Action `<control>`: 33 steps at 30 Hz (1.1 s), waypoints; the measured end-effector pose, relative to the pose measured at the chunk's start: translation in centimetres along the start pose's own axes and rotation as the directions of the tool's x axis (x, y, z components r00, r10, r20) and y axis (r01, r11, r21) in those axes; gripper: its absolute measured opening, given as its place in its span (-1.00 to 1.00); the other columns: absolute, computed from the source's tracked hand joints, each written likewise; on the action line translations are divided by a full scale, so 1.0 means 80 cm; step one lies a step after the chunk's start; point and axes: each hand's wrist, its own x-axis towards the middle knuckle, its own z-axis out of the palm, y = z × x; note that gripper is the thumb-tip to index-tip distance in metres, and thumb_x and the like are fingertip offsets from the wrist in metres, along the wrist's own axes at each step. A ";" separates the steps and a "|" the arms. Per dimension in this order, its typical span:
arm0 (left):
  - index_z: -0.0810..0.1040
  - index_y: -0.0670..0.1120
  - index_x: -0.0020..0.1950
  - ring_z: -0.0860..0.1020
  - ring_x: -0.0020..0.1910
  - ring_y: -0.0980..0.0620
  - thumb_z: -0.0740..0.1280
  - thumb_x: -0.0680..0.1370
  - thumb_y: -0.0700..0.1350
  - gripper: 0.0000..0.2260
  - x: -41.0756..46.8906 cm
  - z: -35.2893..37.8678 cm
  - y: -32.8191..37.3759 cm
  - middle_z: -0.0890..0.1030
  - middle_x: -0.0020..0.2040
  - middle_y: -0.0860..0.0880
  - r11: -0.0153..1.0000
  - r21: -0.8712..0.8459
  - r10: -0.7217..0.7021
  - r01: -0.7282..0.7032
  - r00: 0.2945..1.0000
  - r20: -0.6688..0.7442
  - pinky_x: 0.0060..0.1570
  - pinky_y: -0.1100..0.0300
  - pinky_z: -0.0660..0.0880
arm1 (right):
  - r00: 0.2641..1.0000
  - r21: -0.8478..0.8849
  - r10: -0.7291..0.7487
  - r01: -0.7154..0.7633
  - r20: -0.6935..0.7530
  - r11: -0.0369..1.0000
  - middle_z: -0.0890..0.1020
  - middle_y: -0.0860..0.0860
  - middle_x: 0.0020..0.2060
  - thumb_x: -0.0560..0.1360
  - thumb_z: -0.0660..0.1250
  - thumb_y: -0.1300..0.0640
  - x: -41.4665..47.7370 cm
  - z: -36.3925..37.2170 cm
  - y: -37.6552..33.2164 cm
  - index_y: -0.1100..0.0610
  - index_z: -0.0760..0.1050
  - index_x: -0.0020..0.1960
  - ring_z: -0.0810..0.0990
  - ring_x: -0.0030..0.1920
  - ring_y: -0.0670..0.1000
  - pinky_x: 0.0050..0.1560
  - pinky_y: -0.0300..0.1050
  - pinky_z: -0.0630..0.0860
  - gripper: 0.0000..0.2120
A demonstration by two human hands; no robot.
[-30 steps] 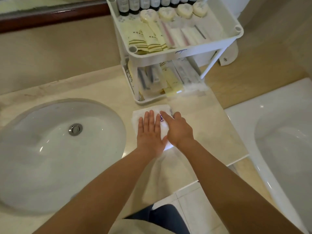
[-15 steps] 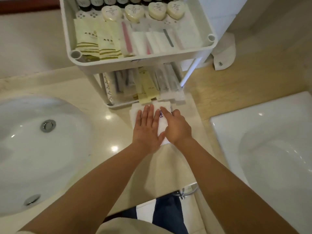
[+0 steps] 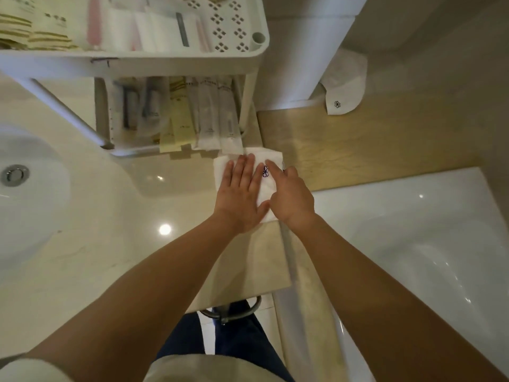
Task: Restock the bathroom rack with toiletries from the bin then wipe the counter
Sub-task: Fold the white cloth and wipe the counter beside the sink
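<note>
Slid rightward, the white folded cloth (image 3: pixel 271 158) sits under the flat left hand (image 3: pixel 242 197) and half-curled right hand (image 3: pixel 293 201) (hold unclear): wiping of the beige stone counter (image 3: pixel 110 257) looks underway.

Saw a white folded cloth (image 3: pixel 264 188) with a small dark flower mark lying flat at the right end of the beige counter (image 3: pixel 124 216), just before the rack (image 3: pixel 176 62). Found the white two-tier rack standing on the counter, both tiers filled with wrapped toiletries (image 3: pixel 203 111).

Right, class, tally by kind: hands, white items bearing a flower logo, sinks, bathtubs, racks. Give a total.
Hands: 2 (left hand, right hand)
Flower-logo items: 2 (cloth, folded piece)
Sink: 1
Bathtub: 1
Rack: 1
Total: 7
</note>
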 end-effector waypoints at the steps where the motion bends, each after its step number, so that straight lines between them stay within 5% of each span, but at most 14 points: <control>1: -0.28 -0.13 0.55 -0.32 0.52 -0.16 -0.19 0.54 0.28 -0.27 0.000 0.000 0.007 -0.30 0.55 -0.20 1.000 0.001 -0.008 0.008 1.000 -0.001 0.49 -0.14 -0.27 | 1.000 -0.008 -0.001 0.001 -0.001 1.000 0.31 0.06 0.33 0.47 0.30 0.23 -0.001 -0.001 0.005 -0.18 0.10 0.53 0.46 0.19 0.14 0.03 0.01 0.50 -0.26; 6: -0.31 -0.12 0.54 -0.34 0.52 -0.15 -0.16 0.57 0.29 -0.28 -0.013 0.004 0.023 -0.30 0.55 -0.18 0.999 0.026 -0.021 0.021 1.000 0.012 0.49 -0.14 -0.26 | 1.000 -0.032 -0.014 0.013 -0.022 0.999 0.35 0.05 0.26 0.45 0.32 0.23 -0.017 0.004 0.013 -0.19 0.15 0.49 0.45 0.17 0.11 -0.09 -0.07 0.45 -0.28; 22: -0.33 -0.10 0.54 -0.34 0.53 -0.07 -0.18 0.59 0.25 -0.33 -0.126 0.024 -0.001 -0.31 0.56 -0.12 0.993 0.105 0.044 -0.054 0.995 0.086 0.50 -0.06 -0.27 | 0.997 0.062 0.059 -0.062 0.057 0.996 0.31 0.09 0.35 0.47 0.28 0.23 -0.110 0.062 -0.026 -0.15 0.18 0.49 0.47 0.24 0.15 -0.04 -0.09 0.40 -0.33; 33: -0.41 -0.13 0.48 -0.36 0.52 -0.08 -0.22 0.60 0.24 -0.34 -0.266 0.053 -0.076 -0.35 0.54 -0.14 0.991 0.130 -0.040 0.028 0.995 0.090 0.50 -0.05 -0.30 | 0.993 0.079 -0.061 0.054 0.096 0.995 0.34 0.10 0.33 0.46 0.23 0.27 -0.192 0.145 -0.118 -0.12 0.19 0.48 0.48 0.22 0.15 -0.08 -0.10 0.39 -0.35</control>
